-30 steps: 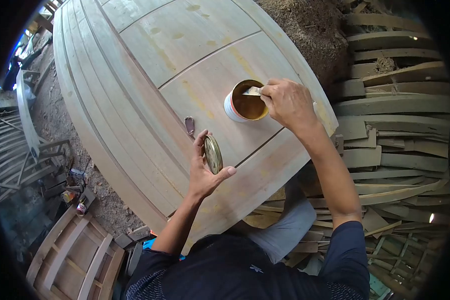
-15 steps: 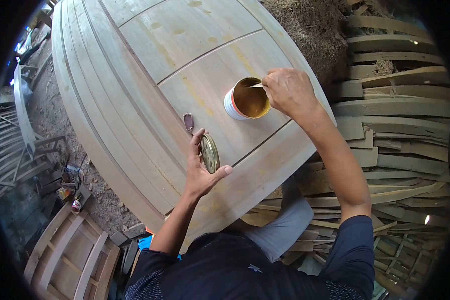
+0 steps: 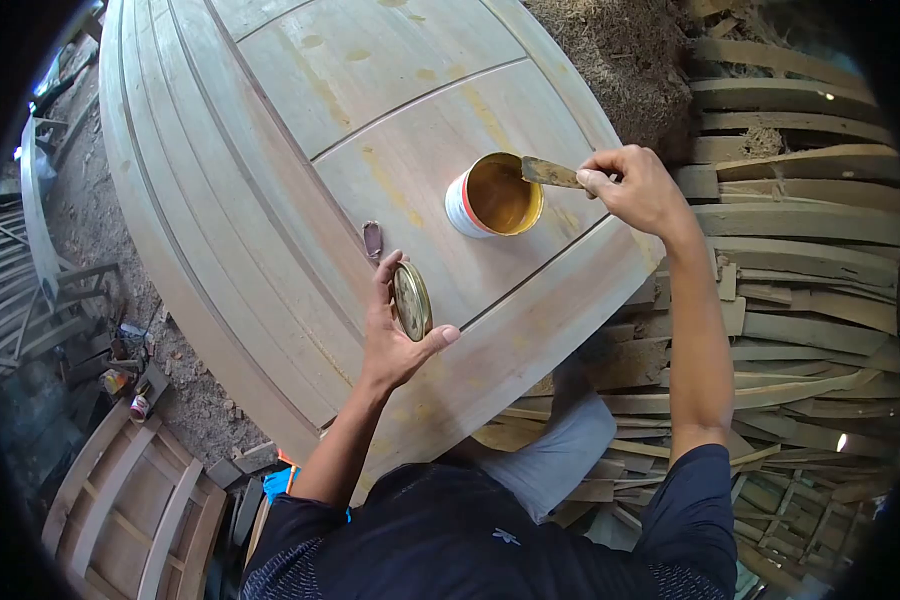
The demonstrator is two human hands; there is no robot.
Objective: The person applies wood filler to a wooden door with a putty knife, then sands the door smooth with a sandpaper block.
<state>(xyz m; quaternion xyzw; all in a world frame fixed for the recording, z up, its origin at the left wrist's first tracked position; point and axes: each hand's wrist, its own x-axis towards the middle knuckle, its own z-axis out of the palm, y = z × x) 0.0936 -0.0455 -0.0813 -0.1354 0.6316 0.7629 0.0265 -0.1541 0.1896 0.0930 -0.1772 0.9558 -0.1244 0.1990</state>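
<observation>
Your right hand (image 3: 635, 188) grips a scraper (image 3: 550, 173) over the rim of the open tin (image 3: 493, 197) (standing on the wooden panel (image 3: 300, 150)), while your left hand (image 3: 395, 330) clasps its lid (image 3: 411, 300) on edge.

There is one view only, from the person's head, looking steeply down and forward over both arms. The left hand (image 3: 395, 335) sits near the frame's middle, the right hand (image 3: 638, 190) up and right of it. The fisheye lens rounds the wooden panel (image 3: 270, 170) beyond the hands and blacks out the corners.
</observation>
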